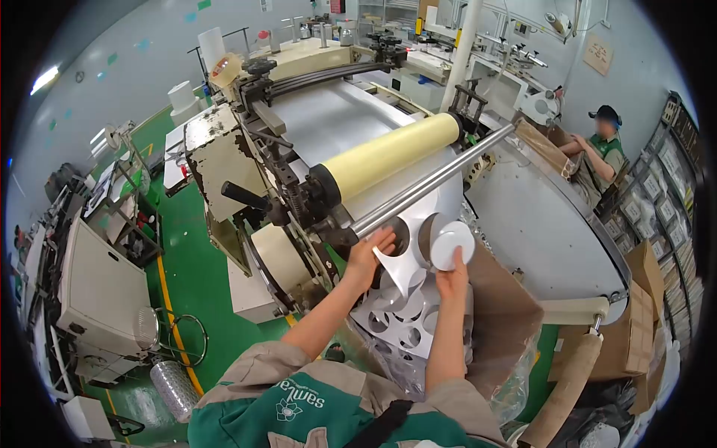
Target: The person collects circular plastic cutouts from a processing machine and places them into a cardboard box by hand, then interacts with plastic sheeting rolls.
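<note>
- Right hand (452,282) is clamped from below on a stack of white round paper discs (452,243); the stack is tilted, its flat rimmed face turned toward the camera; it is held just below the bright steel bar (437,181) and in front of the white punched sheet with round holes (409,319).
- Disc faces look clean and even; the stack's side shows as a grey-brown band on its left.
- Left hand (370,257) lies against the punched sheet just beneath the steel bar, fingers bent at the rim of a cut hole; whether it pinches the sheet cannot be told; the hands are apart, the left one higher up the sheet.
- Punched sheet hangs down from the bar in rows of round openings with narrow webs between them; its lower part runs into the brown cardboard box (502,317).
- Long cream-yellow roller (390,154) lies just above the bar, parallel to it.
- Box wall stands close on the right of the stack; machine frame closes the left side; open room is only toward the person's body.
- Seated co-worker (603,153) is well apart at the far right; green floor (190,276) lies open on the left.
</note>
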Tool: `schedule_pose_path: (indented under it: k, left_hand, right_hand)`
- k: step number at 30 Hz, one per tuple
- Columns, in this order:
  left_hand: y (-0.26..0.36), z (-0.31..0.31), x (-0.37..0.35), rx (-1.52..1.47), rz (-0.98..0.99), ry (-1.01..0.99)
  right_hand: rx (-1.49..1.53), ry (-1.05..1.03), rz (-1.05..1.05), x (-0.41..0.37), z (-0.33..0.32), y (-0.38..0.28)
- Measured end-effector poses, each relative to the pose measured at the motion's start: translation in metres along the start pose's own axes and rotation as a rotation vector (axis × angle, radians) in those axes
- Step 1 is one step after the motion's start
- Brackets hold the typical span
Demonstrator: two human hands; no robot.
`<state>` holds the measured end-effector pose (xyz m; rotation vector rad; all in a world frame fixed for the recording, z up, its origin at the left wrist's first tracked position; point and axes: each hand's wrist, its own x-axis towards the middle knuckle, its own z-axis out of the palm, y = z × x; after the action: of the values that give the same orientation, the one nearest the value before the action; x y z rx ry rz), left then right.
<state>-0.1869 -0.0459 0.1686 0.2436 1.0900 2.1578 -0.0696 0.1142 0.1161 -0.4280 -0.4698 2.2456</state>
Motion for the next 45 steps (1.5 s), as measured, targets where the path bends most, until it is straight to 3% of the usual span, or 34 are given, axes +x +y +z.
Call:
schedule_pose_path:
  k: [2, 6, 8, 12, 16, 19, 20, 22, 24, 28, 30, 34, 36, 38, 42, 45]
  left_hand:
    - [0.0, -0.012, 0.009, -0.015, 0.051, 0.051]
    - [0.009, -0.013, 0.02, -0.052, 0.183, 0.097]
    - [0.008, -0.017, 0.032, -0.126, 0.232, -0.008]
    - [0.018, 0.014, 0.011, -0.237, 0.106, -0.013]
    - [-0.018, -0.001, -0.004, -0.135, -0.01, -0.059]
    - [-0.031, -0.021, 0.0, 0.035, -0.129, -0.065]
    - [-0.017, -0.008, -0.008, 0.032, -0.054, -0.119]
    - [-0.008, -0.004, -0.001, 0.01, -0.013, -0.004]
    - [-0.009, -0.024, 0.016, -0.087, 0.025, 0.027]
    - [0.012, -0.013, 0.023, -0.149, 0.202, -0.046]
    - [0.016, -0.009, 0.028, -0.172, 0.174, -0.038]
    - [0.015, 0.003, 0.021, -0.235, 0.018, -0.025]
    - [0.008, 0.005, 0.021, -0.153, 0.138, -0.042]
    - [-0.004, -0.008, 0.028, -0.105, 0.234, -0.053]
    - [-0.028, -0.004, 0.002, -0.025, 0.047, -0.005]
    - [-0.033, -0.005, -0.011, -0.055, -0.015, -0.026]
  right_hand:
    - [-0.028, -0.042, -0.081, -0.005, -0.02, -0.015]
    - [-0.383, -0.179, -0.132, -0.023, 0.02, -0.032]
    - [-0.508, -0.291, -0.075, -0.025, 0.044, -0.028]
    - [-0.703, -0.336, -0.007, -0.012, 0.074, -0.008]
    - [-1.002, -0.428, 0.022, 0.019, 0.061, 0.016]
    - [-0.598, -0.372, 0.121, 0.001, 0.052, 0.01]
    - [-0.442, -0.29, 0.125, 0.004, 0.034, 0.008]
    - [-0.095, 0.004, 0.11, 0.004, -0.005, -0.003]
    - [0.113, 0.147, 0.03, 0.007, -0.064, -0.023]
    - [0.024, 0.17, -0.172, -0.025, -0.086, -0.068]
    - [-0.083, 0.155, -0.192, -0.041, -0.07, -0.076]
    - [-0.398, -0.029, -0.085, -0.052, -0.041, -0.066]
    - [-0.47, -0.115, 0.029, -0.054, -0.025, -0.054]
    - [-0.661, -0.126, 0.001, -0.042, -0.015, -0.037]
    - [-0.779, -0.367, -0.061, -0.021, 0.038, -0.012]
    - [-0.849, -0.435, 0.028, -0.006, 0.057, 0.007]
